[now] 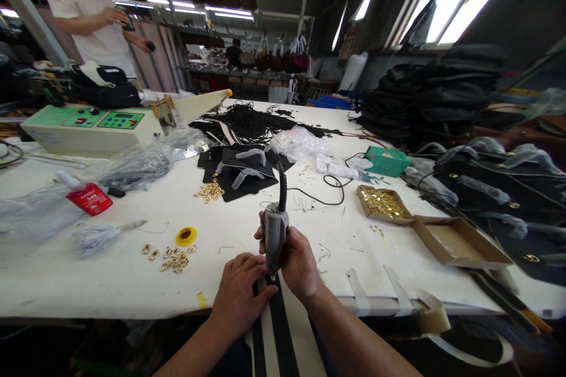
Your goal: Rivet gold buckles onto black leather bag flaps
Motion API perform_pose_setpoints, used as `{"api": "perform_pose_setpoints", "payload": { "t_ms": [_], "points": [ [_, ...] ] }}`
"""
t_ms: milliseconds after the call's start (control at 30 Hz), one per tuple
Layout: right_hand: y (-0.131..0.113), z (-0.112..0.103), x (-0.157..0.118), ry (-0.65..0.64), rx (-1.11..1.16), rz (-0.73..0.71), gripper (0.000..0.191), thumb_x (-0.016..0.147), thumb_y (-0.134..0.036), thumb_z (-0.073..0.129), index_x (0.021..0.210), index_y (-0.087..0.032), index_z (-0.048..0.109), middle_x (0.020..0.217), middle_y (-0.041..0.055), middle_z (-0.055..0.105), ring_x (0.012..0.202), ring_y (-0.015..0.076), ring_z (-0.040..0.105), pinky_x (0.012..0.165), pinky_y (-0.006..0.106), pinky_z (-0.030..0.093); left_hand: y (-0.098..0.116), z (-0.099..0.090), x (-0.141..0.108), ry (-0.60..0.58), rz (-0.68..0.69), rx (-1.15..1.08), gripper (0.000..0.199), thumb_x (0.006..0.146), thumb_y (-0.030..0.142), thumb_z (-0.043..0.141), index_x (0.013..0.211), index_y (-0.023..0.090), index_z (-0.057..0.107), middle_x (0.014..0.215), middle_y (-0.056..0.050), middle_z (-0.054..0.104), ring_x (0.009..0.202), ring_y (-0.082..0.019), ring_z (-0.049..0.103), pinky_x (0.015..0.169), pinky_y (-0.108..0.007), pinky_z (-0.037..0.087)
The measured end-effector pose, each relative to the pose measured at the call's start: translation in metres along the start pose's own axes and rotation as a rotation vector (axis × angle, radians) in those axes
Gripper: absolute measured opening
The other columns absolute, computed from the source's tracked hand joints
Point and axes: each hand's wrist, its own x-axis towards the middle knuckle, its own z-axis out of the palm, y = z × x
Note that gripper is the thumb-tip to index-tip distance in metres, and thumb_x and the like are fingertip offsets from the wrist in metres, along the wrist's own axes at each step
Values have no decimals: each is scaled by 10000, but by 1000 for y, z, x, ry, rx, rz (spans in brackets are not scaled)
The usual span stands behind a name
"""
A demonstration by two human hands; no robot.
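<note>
Upright in my right hand [301, 262] is a grey corded electric screwdriver [276, 235], with fingers and thumb wrapped round its body. Its black cable leaves from the top. The tool's lower end is close to a small gold-coloured fitting [273, 278] on a black-and-white striped strap [279, 321]. I cannot tell whether the two touch. My left hand [241, 288] grips the strap beside the fitting, its thumb lying across the black stripe. The strap's near end hangs over the table edge towards me. Gold metal clasps [177, 262] lie left of my hands, beside a yellow ring-shaped spool [186, 236].
A red glue bottle [92, 197] and a control box [95, 129] stand at left. Black panels [243, 174] lie ahead. At right are a carton of gold pieces [382, 203], an open carton [460, 241] and black bags [495, 188]. A person [92, 23] stands across the table.
</note>
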Motion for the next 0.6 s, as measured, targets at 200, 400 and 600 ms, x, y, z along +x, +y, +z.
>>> {"api": "perform_pose_setpoints", "payload": {
  "t_ms": [200, 400, 600],
  "points": [
    [15, -10, 1, 7, -75, -45, 607, 998, -688, 462, 1101, -169, 759, 882, 94, 700, 694, 187, 573, 632, 305, 461, -3, 3, 0, 11, 10, 18, 239, 809, 276, 836, 1034, 305, 761, 1252, -12, 753, 1263, -319, 585, 1057, -534, 445],
    [17, -14, -3, -14, -156, -138, 672, 935, -786, 502, 1136, -189, 736, 941, 89, 697, 695, 183, 579, 594, 306, 467, -4, 1, -1, 7, -6, 26, 258, 811, 323, 850, 1053, 303, 763, 1271, -9, 751, 1268, -308, 580, 1075, -528, 431],
    [-3, -1, -5, 67, -450, -134, 548, 721, -477, 921, 1162, -216, 725, 926, 28, 705, 763, 173, 630, 720, 323, 550, -1, -5, 0, -19, -18, 40, 240, 842, 354, 833, 1066, 296, 771, 1281, -27, 752, 1253, -314, 591, 1043, -528, 443]
  ]
}}
